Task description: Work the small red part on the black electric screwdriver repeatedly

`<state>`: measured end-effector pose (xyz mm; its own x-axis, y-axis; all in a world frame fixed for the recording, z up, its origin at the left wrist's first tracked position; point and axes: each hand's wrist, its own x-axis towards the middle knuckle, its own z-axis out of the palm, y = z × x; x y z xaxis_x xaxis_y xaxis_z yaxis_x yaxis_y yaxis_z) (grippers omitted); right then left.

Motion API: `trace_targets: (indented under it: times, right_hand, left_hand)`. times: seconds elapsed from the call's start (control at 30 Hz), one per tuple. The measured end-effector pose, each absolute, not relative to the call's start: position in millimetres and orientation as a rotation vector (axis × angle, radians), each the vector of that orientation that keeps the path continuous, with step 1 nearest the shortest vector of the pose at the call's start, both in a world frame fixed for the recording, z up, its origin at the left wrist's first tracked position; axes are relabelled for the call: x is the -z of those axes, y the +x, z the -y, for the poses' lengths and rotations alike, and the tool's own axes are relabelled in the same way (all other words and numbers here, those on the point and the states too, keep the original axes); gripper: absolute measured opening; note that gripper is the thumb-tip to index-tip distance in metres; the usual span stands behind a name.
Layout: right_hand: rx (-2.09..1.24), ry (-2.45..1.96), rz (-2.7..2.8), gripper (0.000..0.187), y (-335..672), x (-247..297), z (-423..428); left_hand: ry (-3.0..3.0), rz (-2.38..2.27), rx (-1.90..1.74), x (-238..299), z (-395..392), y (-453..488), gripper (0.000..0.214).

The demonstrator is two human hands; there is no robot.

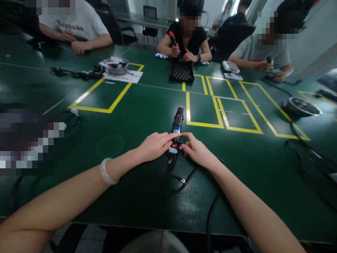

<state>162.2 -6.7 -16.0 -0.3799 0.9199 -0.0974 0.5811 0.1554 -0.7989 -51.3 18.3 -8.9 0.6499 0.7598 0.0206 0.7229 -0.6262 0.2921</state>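
In front of me on the green table lies a slim electric screwdriver [179, 120], its thin bit pointing away. Its nose is black, with a blue and silver band behind it; a red and a pale piece show near its cable end. My left hand [156, 146] reaches across the tool from the left, index finger straight over the top and thumb at its side. From the right, my right hand [196, 149] has its index finger bent, meeting the left fingertips. Its other fingers are curled against the tool's side, and their tips are partly hidden. A black cable [172, 192] loops towards me.
Yellow tape [205, 124] marks rectangles on the table. Beyond stand a black tray [181, 78] and a clear round bowl [116, 70] on paper. A round metal-rimmed object [301, 107] and cables lie right. Co-workers sit opposite; one holds a red-and-black tool [173, 38].
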Motion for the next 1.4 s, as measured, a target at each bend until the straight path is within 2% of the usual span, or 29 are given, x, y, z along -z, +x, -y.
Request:
trace_targets:
  times: [0.17, 0.57, 0.93, 1.1, 1.23, 1.4]
  right_hand:
    - [-0.981, -1.523, 2.078, 0.043, 157.7, 11.5, 8.7]
    - [-1.041, -1.451, 1.969, 0.055, 150.1, 14.2, 9.2]
    - [-1.185, -1.296, 1.976, 0.074, 149.4, 14.1, 12.5]
    - [-1.157, -1.242, 2.045, 0.079, 145.5, 17.6, 13.9]
    - [-1.099, -1.209, 2.044, 0.075, 145.4, 18.8, 13.9]
    - [-0.892, -1.280, 1.983, 0.060, 157.1, 14.7, 8.8]
  left_hand:
    - [2.628, -1.193, -0.217, 9.9, -18.1, -51.6, 0.050]
    - [2.649, -1.197, -0.217, 11.6, -18.1, -51.3, 0.050]
    - [2.735, -1.393, -0.122, 7.3, -9.0, -44.9, 0.069]
    - [2.710, -1.529, -0.060, 5.4, -10.7, -43.0, 0.070]
    - [2.684, -1.548, -0.005, 2.5, -14.1, -43.7, 0.065]
    - [2.732, -1.570, 0.006, 0.4, -22.3, -53.7, 0.067]
